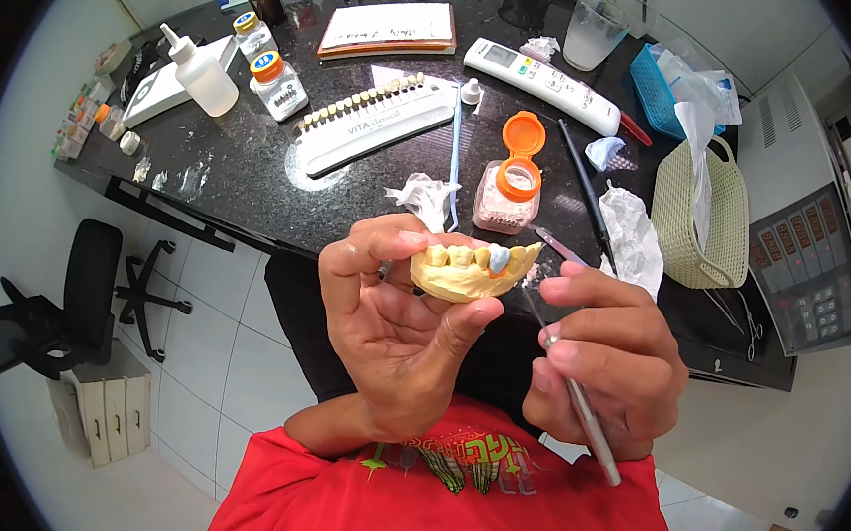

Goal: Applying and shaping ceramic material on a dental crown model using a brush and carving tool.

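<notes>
While the left hand [386, 342] is gripping a yellow dental model [454, 283] by the near edge of the counter [244, 182], the right hand [627, 354] is pinching a slim metal tool [592, 427], and an open jar [503, 210] is standing near that edge.

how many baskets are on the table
2: a blue basket at the back right of the black table, and a cream basket nearer the person, just left of the grey machine with buttons.

the left hand [391, 337] hides part of the dental model [456, 280]; the lower edge crops the red shirt [448, 512].
</notes>
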Tool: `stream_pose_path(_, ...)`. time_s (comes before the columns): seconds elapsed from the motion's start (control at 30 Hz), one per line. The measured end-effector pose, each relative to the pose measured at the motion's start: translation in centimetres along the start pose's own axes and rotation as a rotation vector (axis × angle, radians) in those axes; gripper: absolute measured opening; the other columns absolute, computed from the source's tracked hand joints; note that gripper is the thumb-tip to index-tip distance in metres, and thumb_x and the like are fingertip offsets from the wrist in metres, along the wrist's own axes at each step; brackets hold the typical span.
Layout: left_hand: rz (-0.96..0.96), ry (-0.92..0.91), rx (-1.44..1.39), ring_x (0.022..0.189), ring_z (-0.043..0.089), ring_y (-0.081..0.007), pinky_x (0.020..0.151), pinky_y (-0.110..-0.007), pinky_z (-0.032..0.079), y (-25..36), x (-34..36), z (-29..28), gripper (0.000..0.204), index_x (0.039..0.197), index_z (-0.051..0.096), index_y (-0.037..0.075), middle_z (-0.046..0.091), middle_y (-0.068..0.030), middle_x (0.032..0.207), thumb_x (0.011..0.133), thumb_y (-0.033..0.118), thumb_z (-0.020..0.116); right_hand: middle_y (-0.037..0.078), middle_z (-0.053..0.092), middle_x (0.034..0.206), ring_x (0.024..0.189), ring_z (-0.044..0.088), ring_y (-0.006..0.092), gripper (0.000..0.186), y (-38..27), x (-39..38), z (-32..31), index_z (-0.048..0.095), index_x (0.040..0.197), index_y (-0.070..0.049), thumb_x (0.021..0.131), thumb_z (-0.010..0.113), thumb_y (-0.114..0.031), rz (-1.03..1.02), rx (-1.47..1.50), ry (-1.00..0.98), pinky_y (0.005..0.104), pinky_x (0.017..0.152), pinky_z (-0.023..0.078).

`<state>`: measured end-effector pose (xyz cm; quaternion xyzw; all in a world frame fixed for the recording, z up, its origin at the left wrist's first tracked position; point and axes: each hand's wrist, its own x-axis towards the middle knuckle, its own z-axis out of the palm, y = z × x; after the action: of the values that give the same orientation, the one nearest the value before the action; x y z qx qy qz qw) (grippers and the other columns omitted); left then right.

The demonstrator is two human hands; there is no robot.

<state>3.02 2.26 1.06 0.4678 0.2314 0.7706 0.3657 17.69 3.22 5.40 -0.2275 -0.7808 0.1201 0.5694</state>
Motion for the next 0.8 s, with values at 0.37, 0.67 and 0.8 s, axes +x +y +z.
stream_pose_path(0.37,0.097,-0.022,0.085,0.098,0.06,-0.0226,0.082,-0.029,0.055,-0.3,-0.3,0.3,0.059,0.118,0.037,0.002,0.039,-0.0121,0.111,0.073,-0.009,0.075,0.009,0.063,0.078,0.09,0.068,0.0339,0.021,-0.01,-0.11,0.18,0.063,0.089,-0.002,0.072,0.074,-0.002,-0.025,-0.03,-0.017,0.0447,0.08,0.059)
stream_pose_path(0.67,0.146,-0.007,0.149,0.092,0.061,-0.023,0.079,-0.03,0.055,-0.43,-0.39,0.27,0.064,0.118,0.038,0.004,0.039,-0.0133,0.109,0.07,-0.006,0.079,0.011,0.063,0.076,0.089,0.068,0.037,0.023,0.14,-0.12,-0.16,0.057,0.092,-0.003,0.074,0.071,-0.002,-0.056,-0.077,-0.102,0.0489,0.082,0.057)
stream_pose_path(0.8,0.151,0.012,0.149,0.092,0.061,-0.0228,0.08,-0.031,0.055,-0.43,-0.43,0.36,0.065,0.119,0.038,0.004,0.039,-0.0131,0.109,0.069,-0.006,0.079,0.011,0.063,0.076,0.089,0.068,0.0367,0.024,0.14,-0.18,-0.13,0.058,0.093,-0.003,0.073,0.071,-0.001,-0.042,-0.065,-0.101,0.0494,0.082,0.056)
